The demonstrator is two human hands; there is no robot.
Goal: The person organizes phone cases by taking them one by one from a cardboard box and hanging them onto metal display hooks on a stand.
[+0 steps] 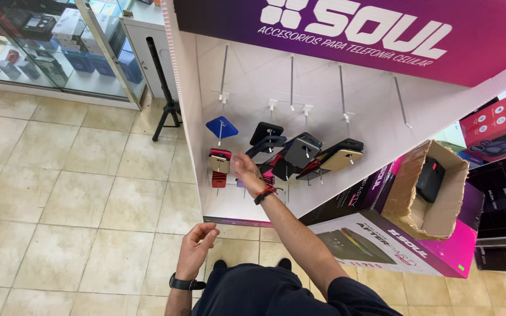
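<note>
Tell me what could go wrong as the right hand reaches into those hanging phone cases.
1. The right hand is in among crowded cases hanging loosely on thin hooks; a brush of the wrist could knock neighbours off onto the tiled floor.
2. The bare hook ends stick out and could snag the wristband.
3. The left hand hangs empty and low, so it likely could not catch a falling case.
</note>
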